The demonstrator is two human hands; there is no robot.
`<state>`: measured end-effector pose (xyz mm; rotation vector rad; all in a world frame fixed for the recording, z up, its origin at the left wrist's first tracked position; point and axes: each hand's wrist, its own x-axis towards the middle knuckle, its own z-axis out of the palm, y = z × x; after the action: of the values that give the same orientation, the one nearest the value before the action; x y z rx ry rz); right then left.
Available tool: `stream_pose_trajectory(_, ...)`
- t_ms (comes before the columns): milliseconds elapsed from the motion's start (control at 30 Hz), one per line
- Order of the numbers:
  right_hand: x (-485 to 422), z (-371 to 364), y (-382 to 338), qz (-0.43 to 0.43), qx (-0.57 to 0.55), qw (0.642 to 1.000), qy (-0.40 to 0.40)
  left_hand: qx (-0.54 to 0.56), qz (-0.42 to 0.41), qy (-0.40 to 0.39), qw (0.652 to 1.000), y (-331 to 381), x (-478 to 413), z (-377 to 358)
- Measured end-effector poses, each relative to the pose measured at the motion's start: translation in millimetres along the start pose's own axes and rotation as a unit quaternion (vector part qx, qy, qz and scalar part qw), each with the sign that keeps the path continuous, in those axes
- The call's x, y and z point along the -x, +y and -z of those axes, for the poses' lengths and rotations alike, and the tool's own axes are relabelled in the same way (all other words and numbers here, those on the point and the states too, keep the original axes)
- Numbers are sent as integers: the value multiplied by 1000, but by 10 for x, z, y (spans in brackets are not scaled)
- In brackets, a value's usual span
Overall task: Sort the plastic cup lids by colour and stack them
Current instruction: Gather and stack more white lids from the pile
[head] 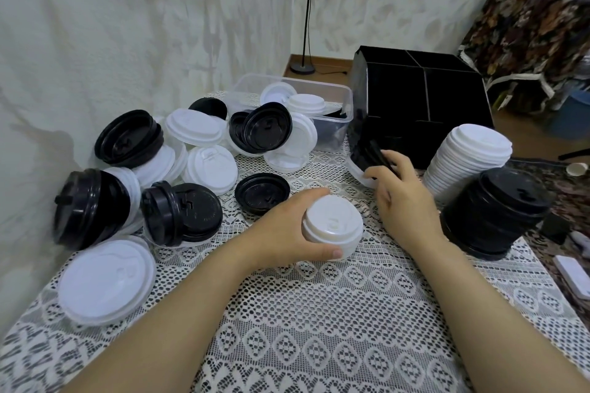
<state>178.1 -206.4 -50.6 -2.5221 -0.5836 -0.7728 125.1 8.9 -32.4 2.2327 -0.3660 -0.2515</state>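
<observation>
Sorting is midway, I judge. In front of the black organiser [447, 99] my left hand [287, 233] grips a short white lid stack [333, 226]. At its foot my right hand [402, 191] pinches a black lid [378, 153]. Next, the white ones should join the tall white pile [469, 159].

Your left hand [287, 230] and right hand [405, 201] are both bare, as are both forearms down to the frame edge; the left thumb shows a short, trimmed nail
</observation>
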Motion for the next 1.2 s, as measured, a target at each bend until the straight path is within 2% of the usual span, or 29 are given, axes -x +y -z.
stream_pose_trajectory(333, -36, -63, 31, -43, 34, 998, 12, -4, -5, 0, 1000, -13, -8, -9)
stream_pose_trajectory(400, -38, -62, 34, -41, -4, 998, 43, -5, -6, -1, 1000, -16, -10, -12)
stream_pose_trajectory(467, -42, -31, -11, -63, -115, 988, 86, -5, -6, -1, 1000, -17, -11, -14)
stream_pose_trajectory(533, -68, 9, -96, -156, -280, 941, 108, -5, -7, -1, 1000, -21, -15, -13)
stream_pose_trajectory(600, -99, -5, -126, -273, -416, 862, 92, -7, -7, 0, 1000, -29, -19, -9)
stream_pose_trajectory(633, -110, -28, -108, -316, -439, 838, 74, -8, -6, 0, 1000, -36, -20, -9)
stream_pose_trajectory(667, -115, -40, -100, -338, -436, 832, 54, -7, -6, 0, 1000, -40, -19, -8)
stream_pose_trajectory(800, -108, -94, -36, -313, -299, 901, 14, -8, -5, -2, 1000, -31, -16, -10)
stream_pose_trajectory(900, -116, -128, -11, -283, -204, 937, -19, -9, -7, -2, 1000, -18, -16, -6)
stream_pose_trajectory(967, -118, -140, -10, -272, -142, 951, -36, -6, -7, -3, 1000, -10, -10, -3)
stream_pose_trajectory(1100, -117, -102, -93, -216, -68, 974, 18, -8, -10, -2, 1000, 2, -12, -5)
stream_pose_trajectory(1200, -149, -142, -134, -211, -15, 977, -17, -12, -12, -2, 1000, 4, -17, -11)
